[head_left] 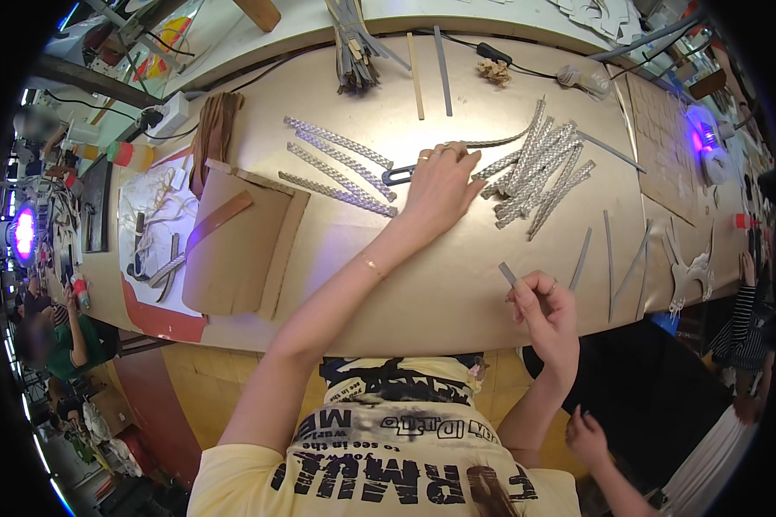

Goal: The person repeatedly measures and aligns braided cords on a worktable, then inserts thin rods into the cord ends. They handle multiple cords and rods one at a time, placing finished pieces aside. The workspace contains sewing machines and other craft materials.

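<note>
My left hand [440, 191] reaches over the middle of the table, its curled fingers closed over a dark tool with a looped end [399, 176]; its far part is hidden under the hand. Close to those fingertips a thin braided strip [509, 140] curves away toward a pile of silvery braided strips [535, 177] on the right. Several more braided strips [341, 164] lie side by side to the left of the hand. Near the front edge, my right hand [545, 312] pinches a short flat grey strip [508, 274] between thumb and fingers, above the table.
A curved brown board [233, 250] stands left, beside a white sheet [142, 233] with cords. At the back lie a bundle of grey strips [353, 52] and a small lamp [585, 79]. Loose grey strips [610, 267] lie right. Another person's hand [586, 438] shows lower right.
</note>
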### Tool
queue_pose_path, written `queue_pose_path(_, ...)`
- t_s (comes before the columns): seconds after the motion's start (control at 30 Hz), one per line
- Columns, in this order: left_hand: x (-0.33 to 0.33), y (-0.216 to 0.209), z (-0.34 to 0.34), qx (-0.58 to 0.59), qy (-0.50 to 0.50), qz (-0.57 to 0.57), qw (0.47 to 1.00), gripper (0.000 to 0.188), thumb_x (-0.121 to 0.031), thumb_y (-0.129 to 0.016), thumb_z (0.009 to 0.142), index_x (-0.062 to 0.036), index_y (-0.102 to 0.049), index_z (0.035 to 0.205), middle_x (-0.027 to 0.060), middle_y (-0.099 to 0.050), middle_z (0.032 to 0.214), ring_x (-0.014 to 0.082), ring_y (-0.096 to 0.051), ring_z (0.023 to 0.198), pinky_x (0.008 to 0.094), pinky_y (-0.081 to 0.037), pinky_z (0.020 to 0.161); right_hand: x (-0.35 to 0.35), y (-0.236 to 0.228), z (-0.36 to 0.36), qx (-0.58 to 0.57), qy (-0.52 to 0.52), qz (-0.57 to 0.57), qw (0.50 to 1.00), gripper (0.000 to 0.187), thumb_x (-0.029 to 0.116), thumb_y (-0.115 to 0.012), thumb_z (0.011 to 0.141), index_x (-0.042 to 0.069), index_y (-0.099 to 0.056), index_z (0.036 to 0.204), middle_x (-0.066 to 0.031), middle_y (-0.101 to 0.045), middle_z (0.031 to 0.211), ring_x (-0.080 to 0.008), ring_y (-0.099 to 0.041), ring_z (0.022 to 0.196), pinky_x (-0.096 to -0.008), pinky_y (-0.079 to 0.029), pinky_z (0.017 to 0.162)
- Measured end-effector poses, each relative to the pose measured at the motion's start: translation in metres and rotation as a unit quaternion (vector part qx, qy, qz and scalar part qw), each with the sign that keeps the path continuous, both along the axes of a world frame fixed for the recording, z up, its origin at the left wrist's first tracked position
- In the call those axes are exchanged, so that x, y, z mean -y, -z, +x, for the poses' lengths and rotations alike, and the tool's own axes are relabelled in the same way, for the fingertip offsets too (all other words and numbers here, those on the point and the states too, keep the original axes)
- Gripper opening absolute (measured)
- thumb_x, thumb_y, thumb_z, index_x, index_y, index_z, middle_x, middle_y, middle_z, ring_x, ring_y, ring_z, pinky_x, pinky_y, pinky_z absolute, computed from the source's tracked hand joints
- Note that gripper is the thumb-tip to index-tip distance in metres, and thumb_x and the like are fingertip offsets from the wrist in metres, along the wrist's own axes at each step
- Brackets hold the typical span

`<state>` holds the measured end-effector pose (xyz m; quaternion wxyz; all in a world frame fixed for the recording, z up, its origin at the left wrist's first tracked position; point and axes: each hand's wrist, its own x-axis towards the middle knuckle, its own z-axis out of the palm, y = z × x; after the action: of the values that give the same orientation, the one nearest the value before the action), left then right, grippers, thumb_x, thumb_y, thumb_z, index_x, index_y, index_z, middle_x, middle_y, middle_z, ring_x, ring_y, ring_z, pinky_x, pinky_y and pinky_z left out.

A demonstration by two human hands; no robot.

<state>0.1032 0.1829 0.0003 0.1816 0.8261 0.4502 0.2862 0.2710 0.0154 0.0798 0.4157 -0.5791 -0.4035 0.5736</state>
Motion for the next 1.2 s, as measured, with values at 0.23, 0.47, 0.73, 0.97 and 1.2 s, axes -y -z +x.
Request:
queue_pose_path(0.23, -0.013, -0.016, 0.013, 0.081, -0.025, -0.141, 0.986, 0.020, -0.016, -0.070, 0.089, 0.0000, -0.073, 0.100, 0.0143, -0.072, 0.088, 0.0268, -0.069, 0.079, 0.0380, -0.052, 0.074, 0.011, 0.005, -0.003, -0.009, 0.036, 0.004, 0.999, 0.019, 0.016, -0.063, 0.100, -0.001, -0.064, 0.091, 0.0022, -0.061, 0.079, -0.0028, -0.050, 0.065, -0.0185, -0.041, 0.059)
queue_pose_path(0.47, 0.001, -0.056, -0.026, 0.247, -0.069, -0.336, 0.906, 0.030, -0.013, -0.061, 0.098, 0.0000, -0.066, 0.124, 0.0090, -0.072, 0.078, 0.0077, -0.058, 0.060, 0.0231, -0.046, 0.057, 0.006, 0.003, -0.006, 0.016, 0.091, 0.033, 0.995, 0.018, 0.016, -0.062, 0.100, 0.000, -0.062, 0.091, 0.0008, -0.060, 0.085, -0.0036, -0.047, 0.071, -0.0197, -0.039, 0.065)
queue_pose_path(0.73, 0.094, -0.110, -0.112, 0.355, 0.001, -0.386, 0.851, 0.018, -0.008, -0.051, 0.103, -0.0005, -0.051, 0.119, 0.0029, -0.063, 0.078, 0.0053, -0.057, 0.071, 0.0204, -0.043, 0.062, -0.019, -0.010, -0.046, 0.073, 0.094, 0.247, 0.962, 0.013, 0.013, -0.062, 0.098, 0.002, -0.055, 0.096, -0.0084, -0.058, 0.120, -0.0034, -0.039, 0.069, -0.0192, -0.035, 0.062)
queue_pose_path(0.97, 0.121, -0.117, -0.146, 0.412, -0.018, -0.410, 0.814, 0.014, -0.012, -0.054, 0.103, -0.0044, -0.046, 0.113, 0.0024, -0.061, 0.078, 0.0058, -0.058, 0.070, 0.0191, -0.042, 0.063, -0.032, -0.021, -0.083, 0.145, -0.126, 0.184, 0.964, 0.039, 0.007, -0.079, 0.081, 0.005, -0.041, 0.091, -0.0087, -0.070, 0.101, -0.0064, -0.039, 0.058, -0.0212, -0.037, 0.053)
queue_pose_path(1.2, 0.119, -0.079, -0.152, 0.560, -0.090, -0.500, 0.654, 0.007, -0.010, -0.053, 0.102, -0.0067, -0.048, 0.106, 0.0099, -0.067, 0.081, 0.0091, -0.058, 0.055, 0.0203, -0.044, 0.056, -0.022, -0.002, -0.105, 0.098, -0.112, 0.102, 0.984, 0.038, 0.003, -0.079, 0.081, 0.004, -0.043, 0.096, -0.0094, -0.069, 0.094, -0.0125, -0.059, 0.072, -0.0241, -0.050, 0.068)
